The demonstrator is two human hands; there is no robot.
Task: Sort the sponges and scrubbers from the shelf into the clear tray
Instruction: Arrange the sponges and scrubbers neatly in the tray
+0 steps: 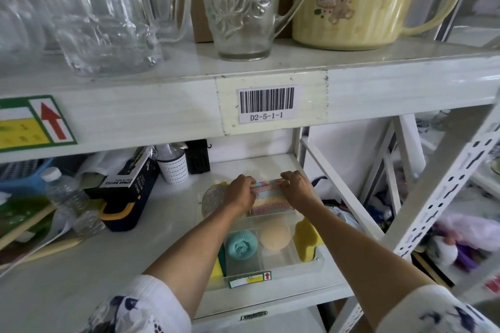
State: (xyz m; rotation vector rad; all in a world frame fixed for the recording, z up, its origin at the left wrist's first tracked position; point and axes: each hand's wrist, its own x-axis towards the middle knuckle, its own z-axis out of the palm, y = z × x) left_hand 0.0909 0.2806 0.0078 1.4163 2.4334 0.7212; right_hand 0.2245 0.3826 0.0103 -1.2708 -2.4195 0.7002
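Observation:
A clear tray (286,269) with dividers sits at the front of the lower shelf. In it lie a teal round scrubber (240,246), a beige round sponge (274,236), a yellow sponge (305,238) at the right side and a yellow-green sponge (217,265) at the left edge. My left hand (240,192) and my right hand (296,188) both grip a pastel striped scrubbing cloth (269,200), holding it over the tray's far compartment. A silvery round scrubber (213,199) lies on the shelf just left of my left hand.
A black spray bottle box (127,192), a white perforated cup (173,167), plastic water bottles (65,192) and a blue basket (21,178) crowd the shelf's left. The upper shelf (162,113) holds glass jugs and a yellow mug. A white shelf post (443,197) rises at right.

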